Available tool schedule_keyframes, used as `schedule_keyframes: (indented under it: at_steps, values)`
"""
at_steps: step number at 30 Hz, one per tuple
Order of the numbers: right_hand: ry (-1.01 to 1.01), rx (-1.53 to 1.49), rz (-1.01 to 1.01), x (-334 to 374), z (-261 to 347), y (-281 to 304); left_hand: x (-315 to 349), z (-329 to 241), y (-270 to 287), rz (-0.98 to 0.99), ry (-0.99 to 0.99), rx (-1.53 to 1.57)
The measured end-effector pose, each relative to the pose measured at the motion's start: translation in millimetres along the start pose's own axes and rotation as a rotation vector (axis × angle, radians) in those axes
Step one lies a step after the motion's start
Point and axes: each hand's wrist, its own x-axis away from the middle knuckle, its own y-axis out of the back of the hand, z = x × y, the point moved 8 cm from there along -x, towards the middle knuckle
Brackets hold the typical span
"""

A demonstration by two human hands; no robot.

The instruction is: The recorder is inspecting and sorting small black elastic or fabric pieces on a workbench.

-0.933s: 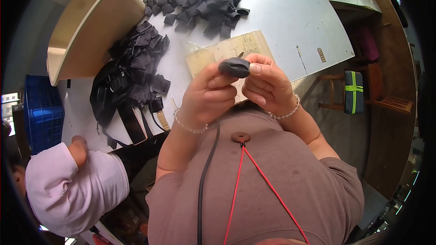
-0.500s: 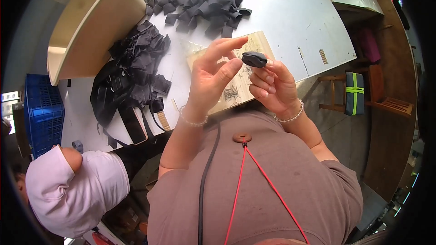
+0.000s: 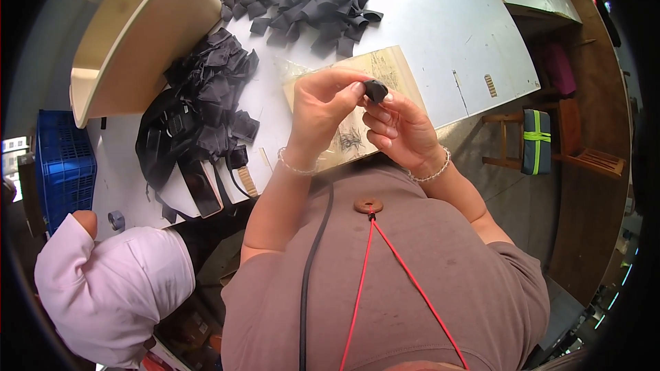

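Between my two hands, above a pale board [image 3: 395,72], is a small folded piece of black fabric [image 3: 375,91]. The thumb and index finger of my left hand [image 3: 328,99] pinch its left side. From the other side my right hand [image 3: 404,127] grips it between thumb and fingers, the remaining fingers curled in. Part of the fabric is covered by my fingertips. Dark scribble-like marks show on the board below. Left of the board lies a heap of flat black fabric pieces [image 3: 216,75], and beyond it a pile of looped black fabric pieces [image 3: 295,3].
A blue plastic crate [image 3: 65,165] stands at the left, near a co-worker in a pale pink top [image 3: 130,288]. A curved wooden panel [image 3: 151,34] rises at the table's left. A roll of tape [image 3: 116,220] lies at the near-left table edge. Wooden stool [image 3: 505,139] on the right.
My left hand has closed from spread fingers to a pinch on the black fabric piece. My right hand has shifted slightly left with it. The co-worker's arm has moved.
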Motion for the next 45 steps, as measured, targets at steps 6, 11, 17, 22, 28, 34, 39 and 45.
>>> schedule_keyframes:
  at_steps: [6,11,17,22,28,34,39,45]
  values:
    - [0.023,-0.004,-0.014,-1.1,0.8,-0.2,-2.0,2.3,10.9,-0.198,0.119,-0.046]
    - [0.101,0.043,-0.025,1.8,7.8,0.8,3.0,-2.5,17.6,-0.153,0.216,-0.135]
    - [0.148,0.089,-0.040,4.6,8.7,0.5,2.4,-10.5,4.3,-0.104,0.189,-0.184]
    - [0.179,0.118,-0.053,6.1,6.6,-3.8,8.3,2.6,8.9,-0.134,0.340,-0.003]
    - [0.198,0.201,-0.048,7.4,4.9,-6.4,31.3,16.5,-8.5,-0.110,0.617,0.464]
    - [0.207,0.200,-0.095,7.8,-0.8,-1.6,28.9,6.5,-2.0,-0.085,0.491,0.039]
    - [0.132,-0.027,-0.094,4.1,-3.6,1.9,39.2,29.3,-29.7,-0.003,0.677,1.161]
    - [0.012,-0.224,0.096,4.4,-4.2,-1.9,14.7,0.2,1.7,-0.140,0.191,-0.036]
